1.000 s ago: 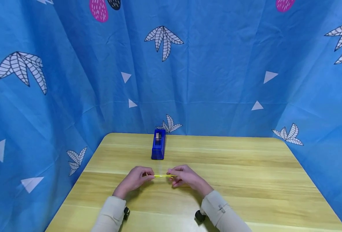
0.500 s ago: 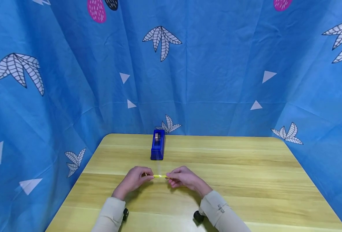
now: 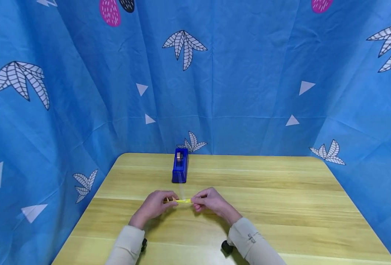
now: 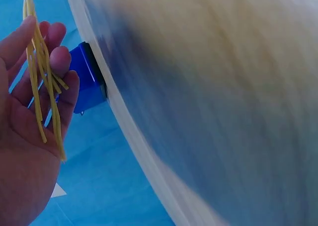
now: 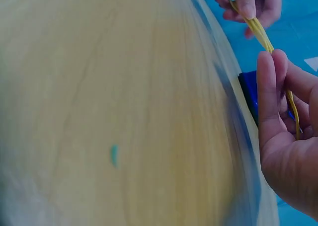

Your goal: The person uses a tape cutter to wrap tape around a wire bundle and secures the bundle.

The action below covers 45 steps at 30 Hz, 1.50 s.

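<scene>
A bundle of thin yellow strands (image 3: 184, 201) stretches sideways between my two hands. My left hand (image 3: 156, 204) pinches its left part; in the left wrist view several loose strand ends (image 4: 54, 112) hang over the fingers and palm. On the other side, my right hand (image 3: 212, 201) pinches the bundle between thumb and fingertips, and a strand end (image 5: 294, 112) trails along that palm. From the blue tape dispenser (image 3: 180, 167) a strip of clear tape (image 3: 182, 189) runs down to the middle of the bundle.
The dispenser stands near the far edge of the wooden table (image 3: 265, 206), left of its middle. Behind the table hangs a blue patterned curtain (image 3: 242, 92). Both wrists carry a dark device, such as the one below the right cuff (image 3: 226, 246).
My left hand has shifted slightly right along the bundle, its fingers a little more apart and strand ends showing. The right hand stays nearly in place. The dispenser has not moved.
</scene>
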{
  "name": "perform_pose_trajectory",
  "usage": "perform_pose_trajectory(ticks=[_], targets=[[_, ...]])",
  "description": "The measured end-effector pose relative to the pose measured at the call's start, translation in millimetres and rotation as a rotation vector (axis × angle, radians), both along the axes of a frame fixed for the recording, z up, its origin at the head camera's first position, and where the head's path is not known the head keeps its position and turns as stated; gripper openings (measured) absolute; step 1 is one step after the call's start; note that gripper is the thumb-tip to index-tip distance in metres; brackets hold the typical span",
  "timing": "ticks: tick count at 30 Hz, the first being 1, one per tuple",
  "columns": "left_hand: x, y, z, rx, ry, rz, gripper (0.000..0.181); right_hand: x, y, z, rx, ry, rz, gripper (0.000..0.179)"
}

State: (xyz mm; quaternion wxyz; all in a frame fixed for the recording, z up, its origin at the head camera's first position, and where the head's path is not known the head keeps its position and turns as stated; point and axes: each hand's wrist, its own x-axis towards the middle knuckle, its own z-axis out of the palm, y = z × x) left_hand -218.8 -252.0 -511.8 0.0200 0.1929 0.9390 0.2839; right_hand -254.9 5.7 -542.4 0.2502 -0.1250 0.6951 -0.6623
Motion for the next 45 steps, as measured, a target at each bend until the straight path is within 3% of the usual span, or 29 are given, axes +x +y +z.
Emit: perform_pose_trajectory(ticks=[6, 19, 23, 28, 31, 37, 40, 45], targets=[[0.1, -3.1, 0.7, 0.017, -0.062, -0.022, 0.018, 0.7, -1, 3.4, 0.047, 0.058, -0.007, 0.015], [-10.3, -10.3, -2.9, 0.099, -0.18, -0.056, 0.018, 0.1, -4, 8.1, 0.154, 0.258, 0.008, 0.013], [-12.5, -11.2, -6.6, 0.114, -0.152, -0.05, 0.016, -1.2, -4, 8.0, 0.181, 0.289, 0.008, 0.012], [-12.6, -10.4, -9.4, 0.087, -0.066, -0.048, 0.017, -2.9, -2, 5.4, 0.201, 0.301, 0.02, 0.019], [-11.3, -9.6, -9.6, 0.061, -0.01, -0.043, 0.017, -4.8, 0, 3.3, 0.142, 0.218, 0.02, 0.033], [-8.1, -6.9, -8.4, 0.004, 0.106, -0.008, 0.013, -8.8, 4, 1.6, -0.001, -0.051, -0.008, 0.049], [-5.7, -4.7, -6.4, -0.019, 0.162, 0.01, 0.011, -9.0, 4, 3.8, -0.017, -0.13, 0.018, 0.048], [-2.5, -1.3, -3.9, -0.051, 0.223, 0.022, 0.008, -8.0, 0, 5.3, -0.033, -0.191, 0.062, 0.035]])
